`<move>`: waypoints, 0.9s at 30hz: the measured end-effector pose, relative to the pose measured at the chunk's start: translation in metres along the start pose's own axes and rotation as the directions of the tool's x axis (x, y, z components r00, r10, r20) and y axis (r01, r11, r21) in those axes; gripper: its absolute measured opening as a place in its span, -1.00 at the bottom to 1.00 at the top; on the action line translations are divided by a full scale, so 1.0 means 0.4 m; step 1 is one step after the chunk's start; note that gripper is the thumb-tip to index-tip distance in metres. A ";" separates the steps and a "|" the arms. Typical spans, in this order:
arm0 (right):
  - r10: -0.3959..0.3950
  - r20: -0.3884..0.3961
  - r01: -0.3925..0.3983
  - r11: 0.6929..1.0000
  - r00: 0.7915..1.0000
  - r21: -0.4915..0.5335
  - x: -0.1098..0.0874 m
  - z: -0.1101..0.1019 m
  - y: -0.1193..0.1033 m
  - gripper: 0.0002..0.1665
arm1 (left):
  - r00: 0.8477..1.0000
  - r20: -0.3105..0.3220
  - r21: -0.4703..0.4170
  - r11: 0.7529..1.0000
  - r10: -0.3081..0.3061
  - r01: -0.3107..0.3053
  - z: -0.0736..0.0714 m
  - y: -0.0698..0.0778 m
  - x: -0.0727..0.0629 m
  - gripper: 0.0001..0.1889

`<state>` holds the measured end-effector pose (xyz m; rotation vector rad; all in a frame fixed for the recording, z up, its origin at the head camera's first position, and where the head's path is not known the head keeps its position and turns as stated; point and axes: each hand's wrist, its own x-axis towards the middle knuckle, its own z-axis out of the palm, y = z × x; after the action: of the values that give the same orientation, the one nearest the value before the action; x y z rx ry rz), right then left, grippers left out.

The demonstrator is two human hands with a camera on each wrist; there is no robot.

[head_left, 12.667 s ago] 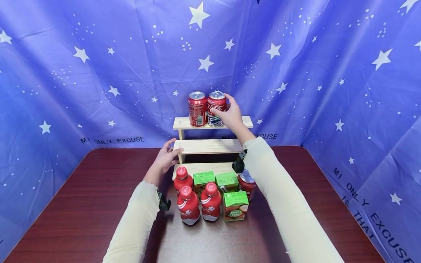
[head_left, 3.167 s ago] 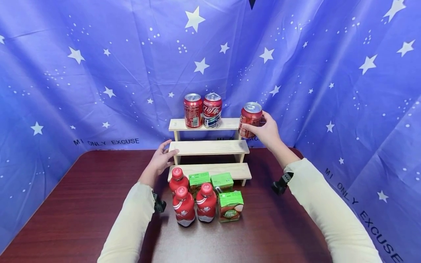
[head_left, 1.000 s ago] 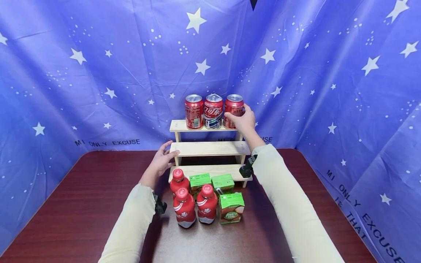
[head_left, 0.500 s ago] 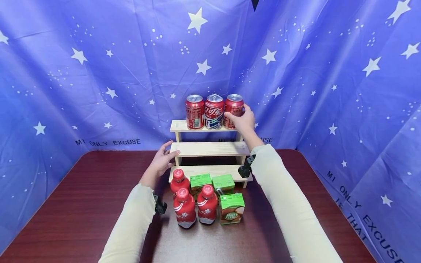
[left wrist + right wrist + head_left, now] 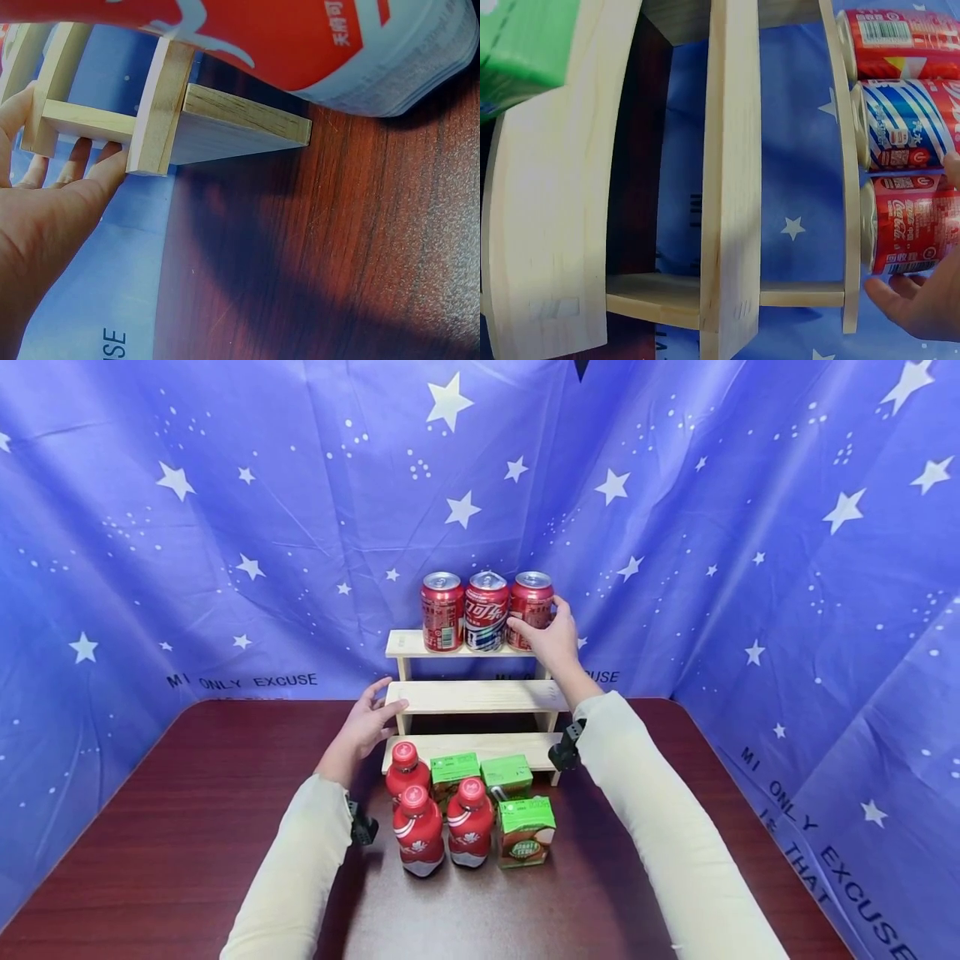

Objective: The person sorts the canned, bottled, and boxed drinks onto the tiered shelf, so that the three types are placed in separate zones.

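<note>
Three red soda cans stand in a row on the top step of a three-tier wooden shelf. My right hand grips the rightmost can, thumb on its front and fingers round its right side. Beside it are the middle can with blue-and-white stripes and the left can. In the right wrist view the held can sits with its base at the step. My left hand holds the left end of the middle step, thumb on top, fingers at the side brace.
Before the bottom step stand three red bottles, including a front one, and three green-topped drink cartons, including a front one. They stand on a dark red wooden table. A blue star-printed curtain hangs behind and at the sides.
Earlier the right hand held the middle can while the third can stood on the table by the cartons. That can was then carried up and set at the row's right. The left hand stayed put.
</note>
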<state>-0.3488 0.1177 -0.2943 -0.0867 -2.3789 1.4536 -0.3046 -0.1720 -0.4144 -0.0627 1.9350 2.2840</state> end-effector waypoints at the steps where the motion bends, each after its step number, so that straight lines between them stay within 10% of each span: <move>1: 0.001 0.005 0.000 1.000 1.000 -0.007 -0.003 0.000 0.000 0.11 | 1.000 -0.002 -0.001 1.000 0.001 -0.001 0.000 0.000 0.000 -0.24; 27: -0.121 0.131 0.135 0.986 0.984 -0.102 -0.100 -0.098 0.082 -0.23 | 1.000 0.005 -0.004 1.000 -0.006 0.006 -0.001 0.001 0.001 -0.23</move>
<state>-0.3027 0.1575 -0.3173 0.1319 -2.5128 1.3034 -0.3051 -0.1724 -0.4143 -0.0636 1.9255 2.2824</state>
